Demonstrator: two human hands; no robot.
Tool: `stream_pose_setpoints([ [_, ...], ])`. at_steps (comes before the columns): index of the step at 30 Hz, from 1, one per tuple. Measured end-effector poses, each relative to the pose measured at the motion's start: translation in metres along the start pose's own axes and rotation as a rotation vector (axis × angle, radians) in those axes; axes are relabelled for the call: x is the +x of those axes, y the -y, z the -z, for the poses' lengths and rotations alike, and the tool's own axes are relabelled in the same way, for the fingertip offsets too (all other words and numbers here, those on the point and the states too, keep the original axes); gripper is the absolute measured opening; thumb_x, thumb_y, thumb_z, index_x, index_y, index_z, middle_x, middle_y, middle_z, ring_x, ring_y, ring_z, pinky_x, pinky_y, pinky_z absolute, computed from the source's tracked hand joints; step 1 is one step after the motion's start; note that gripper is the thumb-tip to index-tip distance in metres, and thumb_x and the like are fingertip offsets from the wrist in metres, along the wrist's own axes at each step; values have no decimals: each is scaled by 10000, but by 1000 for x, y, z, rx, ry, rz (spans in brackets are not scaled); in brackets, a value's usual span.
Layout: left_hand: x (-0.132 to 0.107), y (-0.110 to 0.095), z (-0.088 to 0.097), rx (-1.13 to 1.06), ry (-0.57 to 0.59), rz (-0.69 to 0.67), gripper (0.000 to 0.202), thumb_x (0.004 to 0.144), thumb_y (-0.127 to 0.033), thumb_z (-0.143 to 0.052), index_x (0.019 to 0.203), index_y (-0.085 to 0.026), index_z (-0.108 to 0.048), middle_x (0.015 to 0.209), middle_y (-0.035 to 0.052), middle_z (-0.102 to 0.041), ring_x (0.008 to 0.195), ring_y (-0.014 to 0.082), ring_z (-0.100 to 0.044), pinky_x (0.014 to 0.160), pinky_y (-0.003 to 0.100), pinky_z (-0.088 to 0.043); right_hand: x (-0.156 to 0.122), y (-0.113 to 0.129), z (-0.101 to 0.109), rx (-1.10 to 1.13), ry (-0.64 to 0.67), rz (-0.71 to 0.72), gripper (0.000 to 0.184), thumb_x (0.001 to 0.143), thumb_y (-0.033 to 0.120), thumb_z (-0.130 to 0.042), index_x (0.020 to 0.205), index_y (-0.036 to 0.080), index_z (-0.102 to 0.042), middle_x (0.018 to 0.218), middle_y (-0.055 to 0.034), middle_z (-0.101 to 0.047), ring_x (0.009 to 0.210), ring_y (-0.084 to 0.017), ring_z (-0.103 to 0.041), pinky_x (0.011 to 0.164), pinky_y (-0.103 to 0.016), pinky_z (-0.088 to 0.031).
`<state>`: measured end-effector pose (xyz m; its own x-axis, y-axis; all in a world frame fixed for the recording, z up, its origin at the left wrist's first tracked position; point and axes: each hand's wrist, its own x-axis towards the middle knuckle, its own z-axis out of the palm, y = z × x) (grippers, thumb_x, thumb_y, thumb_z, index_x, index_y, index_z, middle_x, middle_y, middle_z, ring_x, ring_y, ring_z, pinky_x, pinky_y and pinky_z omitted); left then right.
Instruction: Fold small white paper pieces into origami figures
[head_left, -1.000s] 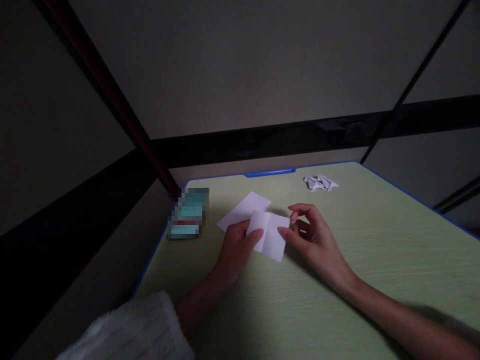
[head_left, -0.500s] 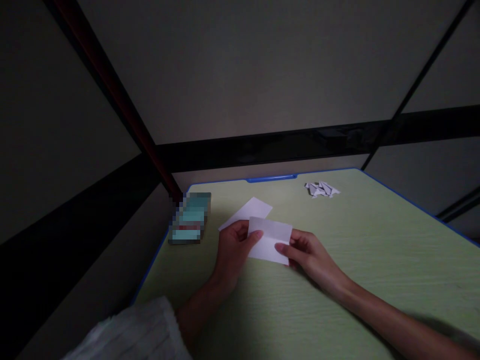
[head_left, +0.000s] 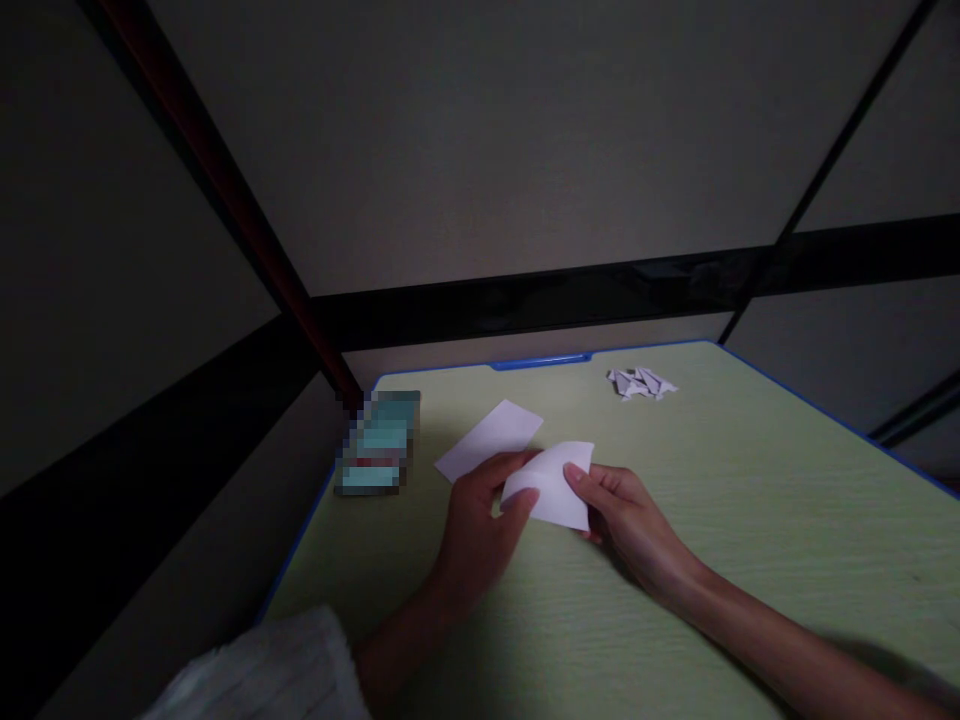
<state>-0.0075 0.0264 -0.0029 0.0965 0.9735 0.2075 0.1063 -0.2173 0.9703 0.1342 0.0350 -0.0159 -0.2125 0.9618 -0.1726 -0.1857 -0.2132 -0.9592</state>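
Note:
A small white sheet of paper (head_left: 553, 487) is held between both hands above the table, its upper left corner curving over. My left hand (head_left: 484, 520) is closed on its left side, the thumb on the near face and the fingers behind. On the right edge, my right hand (head_left: 619, 500) pinches the sheet with its thumb on top; its other fingers are partly hidden behind. Just beyond my left hand, a second white sheet of paper (head_left: 491, 437) lies flat on the table.
Several folded white paper pieces (head_left: 640, 384) lie together at the back right. A pixelated greenish flat object (head_left: 381, 442) is by the left edge. The pale green table (head_left: 750, 470) has a blue rim and a blue handle (head_left: 541, 361) at the back, near a wall panel (head_left: 525, 150).
The left part of the held sheet has bent over as my left hand shifted right and its thumb moved lower. My right thumb has moved up along the sheet.

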Motion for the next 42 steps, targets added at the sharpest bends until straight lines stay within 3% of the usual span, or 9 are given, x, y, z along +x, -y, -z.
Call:
stream_pose_setpoints([
  [4, 0, 0, -2, -11, -30, 18, 290, 669, -125, -539, 947, -144, -619, 950, 56, -636, 861, 175, -561, 790, 270, -419, 0, -1, 0, -27, -10, 25, 404, 678, 496, -544, 514, 132, -482, 391, 51, -403, 346, -41, -298, 363, -187, -173],
  [10, 8, -7, 1, -123, -28, 202, 267, 629, -141, -565, 889, -97, -609, 694, 31, -634, 572, 116, -533, 476, 189, -390, -2, 5, -1, -98, -18, 96, 313, 663, 405, -581, 541, 120, -541, 444, 25, -471, 401, -60, -360, 405, -204, -242],
  [15, 11, -9, 8, -47, 162, 236, 255, 600, -112, -574, 844, -105, -647, 597, -2, -598, 526, 98, -492, 468, 187, -337, -4, 13, -1, -144, -34, 108, 172, 559, 242, -668, 672, 138, -590, 592, 4, -571, 520, -99, -467, 499, -236, -343],
  [19, 12, -2, 5, -145, 27, 304, 381, 534, -138, -645, 911, -110, -593, 687, 29, -635, 583, 126, -538, 524, 216, -382, -4, 10, 1, -139, -64, 125, 185, 580, 257, -651, 541, 142, -511, 497, 31, -495, 465, -79, -407, 454, -219, -288],
  [23, 11, 1, 1, -229, -14, 340, 158, 569, -236, -644, 629, -102, -585, 571, 5, -577, 509, 88, -474, 485, 195, -333, -3, 5, 2, -47, -84, 202, 266, 621, 283, -634, 537, 160, -414, 493, 56, -435, 455, -64, -366, 434, -198, -257],
  [25, 10, 0, 2, -194, -38, 326, 209, 598, -271, -624, 502, -109, -532, 464, -30, -483, 456, 65, -395, 455, 188, -278, -3, 5, 1, -43, -60, 226, 279, 634, 273, -630, 553, 167, -385, 504, 61, -423, 459, -61, -369, 431, -191, -267],
  [34, 9, -8, 4, -84, -92, 287, 337, 636, -404, -550, 450, -130, -485, 424, -43, -385, 437, 68, -326, 431, 204, -226, -13, 12, -4, -274, 150, 231, 204, 759, 286, -499, 896, 154, -574, 661, -3, -548, 559, -113, -497, 481, -225, -422],
  [38, 10, -12, 3, -113, -96, 275, 343, 635, -400, -533, 428, -146, -432, 410, -48, -369, 414, 63, -318, 411, 197, -221, -17, 11, 1, -499, 159, 379, 302, 819, 263, -400, 1066, 195, -561, 639, -10, -552, 526, -119, -486, 455, -225, -427],
  [42, 10, -8, 3, -150, -95, 269, 322, 648, -384, -525, 450, -148, -430, 433, -50, -370, 427, 63, -330, 422, 191, -251, -19, 8, 8, -794, 243, 708, 392, 815, 148, -358, 1182, 212, -480, 827, -57, -590, 694, -150, -540, 652, -276, -454],
])
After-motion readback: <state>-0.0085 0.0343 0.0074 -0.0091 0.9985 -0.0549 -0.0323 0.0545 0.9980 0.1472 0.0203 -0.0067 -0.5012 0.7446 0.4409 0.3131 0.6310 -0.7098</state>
